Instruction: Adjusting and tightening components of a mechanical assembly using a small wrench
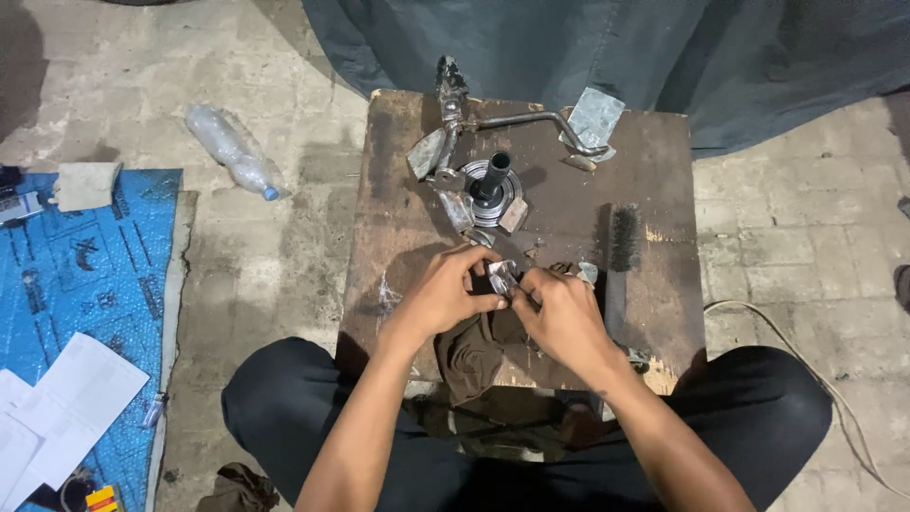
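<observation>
Both hands — left hand [444, 289], right hand [561, 313] — were closed round 1 small metal part [501, 278] over brown rag [474, 351]; firm pinch grip recommended, wiping w/ rag.

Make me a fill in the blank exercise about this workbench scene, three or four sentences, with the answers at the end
1. Both hands, left hand and right hand, pinch a small shiny ____ piece between them.
2. The wire brush lies on the wooden table to the person's ____.
3. Under the hands lies a crumpled brown ____.
4. The clear plastic bottle lies on the ____, left of the table.

Missing words: metal; right; cloth; floor
</observation>
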